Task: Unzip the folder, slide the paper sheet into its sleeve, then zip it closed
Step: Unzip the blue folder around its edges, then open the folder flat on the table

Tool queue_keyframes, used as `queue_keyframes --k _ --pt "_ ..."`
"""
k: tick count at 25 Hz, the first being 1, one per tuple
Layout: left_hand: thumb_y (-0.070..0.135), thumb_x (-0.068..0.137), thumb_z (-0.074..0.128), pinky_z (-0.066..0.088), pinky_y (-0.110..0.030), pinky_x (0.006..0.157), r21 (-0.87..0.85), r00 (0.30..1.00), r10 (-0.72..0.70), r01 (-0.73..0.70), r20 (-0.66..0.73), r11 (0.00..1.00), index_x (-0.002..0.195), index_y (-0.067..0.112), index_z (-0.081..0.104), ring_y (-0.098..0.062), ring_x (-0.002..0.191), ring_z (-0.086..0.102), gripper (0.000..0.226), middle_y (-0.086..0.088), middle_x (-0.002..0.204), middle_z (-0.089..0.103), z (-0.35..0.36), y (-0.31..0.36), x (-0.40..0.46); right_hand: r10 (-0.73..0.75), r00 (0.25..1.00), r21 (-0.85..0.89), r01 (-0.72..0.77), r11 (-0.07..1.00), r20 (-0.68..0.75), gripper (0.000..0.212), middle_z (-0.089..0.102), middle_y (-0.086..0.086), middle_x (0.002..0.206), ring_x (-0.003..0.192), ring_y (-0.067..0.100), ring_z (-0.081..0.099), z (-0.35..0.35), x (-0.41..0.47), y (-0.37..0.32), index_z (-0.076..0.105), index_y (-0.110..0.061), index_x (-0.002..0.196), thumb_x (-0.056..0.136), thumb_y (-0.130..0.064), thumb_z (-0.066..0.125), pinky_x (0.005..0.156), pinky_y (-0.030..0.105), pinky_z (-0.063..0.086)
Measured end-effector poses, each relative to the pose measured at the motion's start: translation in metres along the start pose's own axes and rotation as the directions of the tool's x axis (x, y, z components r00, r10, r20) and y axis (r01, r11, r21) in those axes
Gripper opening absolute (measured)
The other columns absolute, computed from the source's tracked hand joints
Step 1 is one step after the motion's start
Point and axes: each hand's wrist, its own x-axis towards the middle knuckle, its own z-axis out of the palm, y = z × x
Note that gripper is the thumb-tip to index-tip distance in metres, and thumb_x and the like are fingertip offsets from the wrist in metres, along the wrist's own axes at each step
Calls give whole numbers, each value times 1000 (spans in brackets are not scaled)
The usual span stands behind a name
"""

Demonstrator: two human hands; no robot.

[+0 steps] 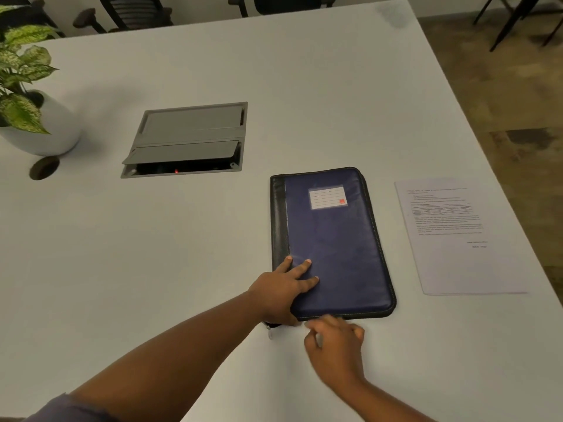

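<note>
Folder point(332, 242) lies flat and closed on the white bench point(182, 239), navy cover up, black spine to the left, with the sheet point(457, 236) just beside it on the right, apart from it and face up. The left hand point(281, 289) rests on the near left corner of the cover, fingers point(300, 266) spread and flat on the navy panel, thumb hooked round the near edge. The right hand point(335, 345) sits at the folder's near edge, blurred; its fingers look curled together as if closing on something small, but I cannot tell whether they have the zip pull. A small metal tab point(269, 332) shows at the near left corner, below the left wrist, and it may be the pull. The step in hand looks like the unzipping, not yet visibly under way, as the zip track along the right and near edges appears shut. To do it well, keep the left palm pressing down so the folder does not slide or swivel, take the pull in a firm pinch, and draw it along the track in line with the teeth, not upward. Slow at each rounded corner, where it is likeliest to snag, and shift the holding hand as the pull moves away. Mind the sheet when rounding the right side.
</note>
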Motion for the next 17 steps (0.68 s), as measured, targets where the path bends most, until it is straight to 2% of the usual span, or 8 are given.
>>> queue_keyframes --k 2,4,6,8,11,13,17 --pt "66 81 67 40 -51 109 -68 999 -34 32 -23 997 158 40 16 -31 155 -3 95 7 170 -2 3 0 -1 58 986 46 -52 998 -157 23 70 -10 94 89 21 64 -29 24 21 74 -30 97 76 -20 70 79 39 35" --pt "63 84 66 39 -50 111 -200 992 -98 80 -80 977 156 38 27 -27 155 6 85 9 169 8 5 1 -3 149 960 57 -139 989 -238 34 68 -1 111 101 28 60 -56 52 42 70 -24 112 78 -21 73 85 45 40" --pt "55 86 70 38 -47 113 -344 956 -218 142 -194 928 153 36 35 -24 152 17 78 8 167 16 8 3 -6 239 951 50 -233 971 -197 49 60 4 129 114 30 55 -76 77 58 59 -20 129 83 -32 73 92 51 44" --pt "53 83 75 35 -47 116 -484 884 -392 234 -255 843 155 34 30 -26 151 17 87 5 167 15 11 5 -8 323 941 38 -321 946 -98 64 52 7 141 124 32 51 -86 96 70 47 -18 140 86 -45 69 97 51 46" --pt "55 72 84 38 -49 115 -657 797 -586 364 -148 660 156 23 19 -31 145 28 111 -4 162 23 11 6 -9 367 929 156 -371 915 55 67 54 8 140 122 33 56 -88 109 80 45 -16 140 86 -47 69 95 48 52" --pt "53 66 88 45 -46 109 -696 776 -626 408 -76 591 150 16 26 -30 135 41 111 -7 151 35 13 7 -9 353 930 252 -367 896 99 56 60 6 132 113 31 62 -87 110 83 51 -17 132 86 -41 72 91 46 56" --pt "46 70 89 49 -40 105 -724 796 -603 382 -59 574 147 14 31 -28 126 50 102 -8 144 37 17 12 -10 341 937 202 -349 915 74 52 62 7 130 112 32 63 -87 106 88 53 -15 130 85 -27 76 91 45 55"
